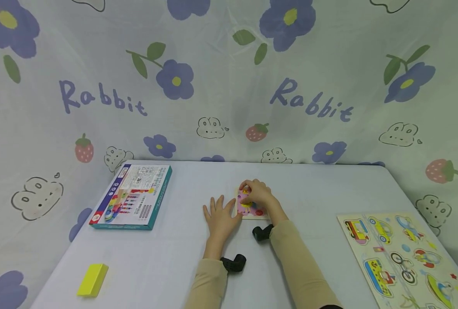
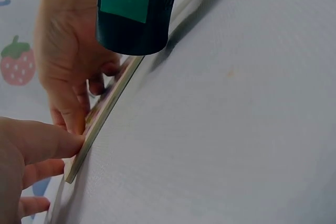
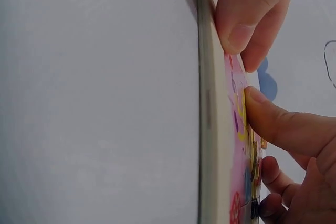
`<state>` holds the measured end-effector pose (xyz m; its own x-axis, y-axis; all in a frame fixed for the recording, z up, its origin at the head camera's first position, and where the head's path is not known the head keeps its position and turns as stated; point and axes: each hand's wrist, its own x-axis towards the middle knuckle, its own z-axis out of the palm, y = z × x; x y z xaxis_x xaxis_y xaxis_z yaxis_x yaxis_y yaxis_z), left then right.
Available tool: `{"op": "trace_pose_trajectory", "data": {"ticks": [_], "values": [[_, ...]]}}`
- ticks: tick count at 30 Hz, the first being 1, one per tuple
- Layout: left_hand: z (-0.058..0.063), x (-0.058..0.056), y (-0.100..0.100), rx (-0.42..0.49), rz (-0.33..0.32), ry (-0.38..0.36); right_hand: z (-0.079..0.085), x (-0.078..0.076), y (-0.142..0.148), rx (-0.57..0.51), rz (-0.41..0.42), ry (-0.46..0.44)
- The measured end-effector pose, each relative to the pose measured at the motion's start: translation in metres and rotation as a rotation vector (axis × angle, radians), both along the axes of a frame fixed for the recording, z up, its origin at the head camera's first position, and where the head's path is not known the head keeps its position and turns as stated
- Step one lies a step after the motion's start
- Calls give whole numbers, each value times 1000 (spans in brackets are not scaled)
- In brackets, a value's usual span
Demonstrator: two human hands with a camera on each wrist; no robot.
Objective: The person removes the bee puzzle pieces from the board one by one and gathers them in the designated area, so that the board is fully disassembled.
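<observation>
A small pink picture puzzle board (image 1: 238, 210) lies flat near the middle of the table, its pale wooden edge (image 3: 208, 119) showing in the right wrist view. My left hand (image 1: 220, 219) is spread at the board's left side, and its thumb (image 2: 58, 142) rests on the near left corner. Over the board, my right hand (image 1: 260, 193) is bent, with thumb (image 3: 283, 124) and fingertips pinching a yellowish puzzle piece (image 1: 247, 207) on its face. Much of the picture is hidden under the right hand.
A flat toy box (image 1: 136, 197) lies at the back left, and a yellow block (image 1: 92, 280) at the front left. On the right is a larger vehicle puzzle board (image 1: 383, 249). Each wrist wears a black camera (image 1: 234, 263). A patterned curtain (image 1: 229, 86) hangs behind.
</observation>
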<state>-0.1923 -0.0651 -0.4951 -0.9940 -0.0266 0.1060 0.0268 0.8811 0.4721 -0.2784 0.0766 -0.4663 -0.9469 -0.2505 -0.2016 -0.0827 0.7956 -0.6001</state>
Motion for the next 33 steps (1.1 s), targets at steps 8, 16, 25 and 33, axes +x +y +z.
{"op": "trace_pose_trajectory", "data": {"ticks": [8, 16, 25, 33], "values": [[1, -1, 1, 2, -1, 9, 1, 2, 0, -50, -1, 27], [0, -2, 1, -2, -18, 45, 0, 3, 0, -35, 18, 39], [-2, -1, 2, -66, -91, 60, -7, 3, 3, -100, 5, 53], [-4, 1, 1, -51, -93, 55, -8, 7, 14, -296, -78, 56]]}}
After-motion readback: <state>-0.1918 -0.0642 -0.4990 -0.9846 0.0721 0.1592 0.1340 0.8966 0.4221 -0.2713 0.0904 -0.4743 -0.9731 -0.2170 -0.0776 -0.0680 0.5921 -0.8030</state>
